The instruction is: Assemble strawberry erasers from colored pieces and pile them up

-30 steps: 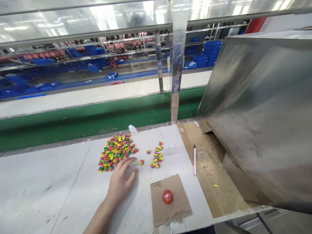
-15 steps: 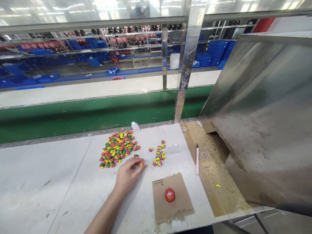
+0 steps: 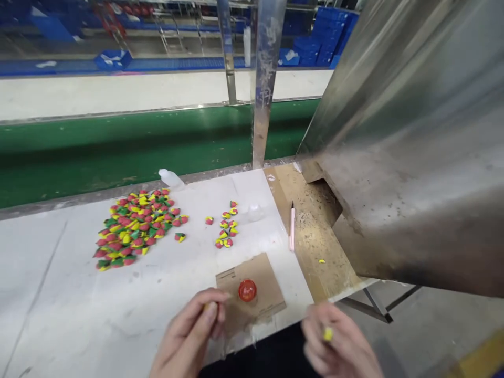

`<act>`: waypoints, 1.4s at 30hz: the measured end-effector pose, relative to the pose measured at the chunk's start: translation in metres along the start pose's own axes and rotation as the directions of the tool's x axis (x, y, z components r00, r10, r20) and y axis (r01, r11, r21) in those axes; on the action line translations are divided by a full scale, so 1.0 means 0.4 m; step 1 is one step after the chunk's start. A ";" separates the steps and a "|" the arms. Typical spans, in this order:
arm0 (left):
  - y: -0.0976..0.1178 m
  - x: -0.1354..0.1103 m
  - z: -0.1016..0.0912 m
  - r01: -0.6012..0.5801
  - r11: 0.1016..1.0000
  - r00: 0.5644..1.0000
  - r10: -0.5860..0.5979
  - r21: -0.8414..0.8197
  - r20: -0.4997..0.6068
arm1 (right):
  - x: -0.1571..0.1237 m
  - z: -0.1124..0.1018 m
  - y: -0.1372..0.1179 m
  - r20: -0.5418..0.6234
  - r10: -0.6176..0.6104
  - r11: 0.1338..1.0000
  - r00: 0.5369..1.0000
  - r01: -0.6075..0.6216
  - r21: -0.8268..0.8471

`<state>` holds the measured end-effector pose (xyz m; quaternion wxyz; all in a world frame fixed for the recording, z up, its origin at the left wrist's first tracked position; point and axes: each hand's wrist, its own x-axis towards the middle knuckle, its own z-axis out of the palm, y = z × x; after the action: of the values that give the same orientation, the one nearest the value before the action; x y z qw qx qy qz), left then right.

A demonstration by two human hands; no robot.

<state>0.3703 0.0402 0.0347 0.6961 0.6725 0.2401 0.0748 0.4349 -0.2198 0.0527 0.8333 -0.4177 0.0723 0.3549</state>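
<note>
My left hand (image 3: 192,336) hovers over the near edge of the white table (image 3: 59,310), its fingers pinched on a small piece whose yellow tip just shows. To its right, past the table edge, my right hand (image 3: 338,344) is blurred, with its fingers curled round a small yellow piece (image 3: 327,333). A red round cap (image 3: 247,290) sits on a scrap of cardboard (image 3: 263,294) between and just beyond the hands. Farther back on the left lies a big pile of red, green and yellow pieces (image 3: 136,226). A smaller cluster (image 3: 226,228) lies right of the pile.
A small white bottle (image 3: 170,178) lies behind the pile. A pink pen (image 3: 292,228) rests on a brown board (image 3: 315,236) at the right. A large steel chute (image 3: 409,142) overhangs the right side. A green conveyor belt (image 3: 118,152) and a steel post (image 3: 264,84) run behind the table.
My left hand left the pile and drew back to the near table edge, pinched on a piece. My right hand came into view. The camera tilted down and to the right.
</note>
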 end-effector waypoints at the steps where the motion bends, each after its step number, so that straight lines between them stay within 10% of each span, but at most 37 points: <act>1: 0.010 -0.010 0.028 -0.079 0.997 0.995 0.077 0.021 0.058 | 0.021 0.032 0.014 0.061 0.105 0.993 0.993 -0.108 0.056; 6: 0.032 -0.025 0.086 -0.566 0.824 0.795 0.549 -0.011 0.258 | 0.088 0.136 0.048 0.295 0.265 0.946 0.918 -0.307 0.102; 15: 0.042 -0.003 0.043 -0.718 0.676 0.682 0.638 0.164 0.358 | 0.107 0.137 0.102 0.279 0.374 0.896 0.884 -0.422 0.137; 26: -0.002 -0.019 0.077 -0.551 0.822 0.792 0.569 -0.143 0.219 | 0.074 0.155 0.046 0.019 0.312 0.939 0.950 -0.306 -0.155; 35: 0.024 0.013 0.049 -0.805 0.573 0.583 0.719 0.151 0.379 | 0.095 0.100 0.082 0.118 0.298 0.939 0.947 -0.268 -0.215; 42: 0.016 0.013 0.045 -0.810 0.562 0.580 0.728 0.166 0.366 | 0.090 0.102 0.074 0.172 0.141 0.890 0.975 -0.048 -0.454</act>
<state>0.3840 0.0267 0.0396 0.4992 0.8144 -0.1636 0.2466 0.4349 -0.1584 0.0448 0.6996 -0.5558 -0.0751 0.4427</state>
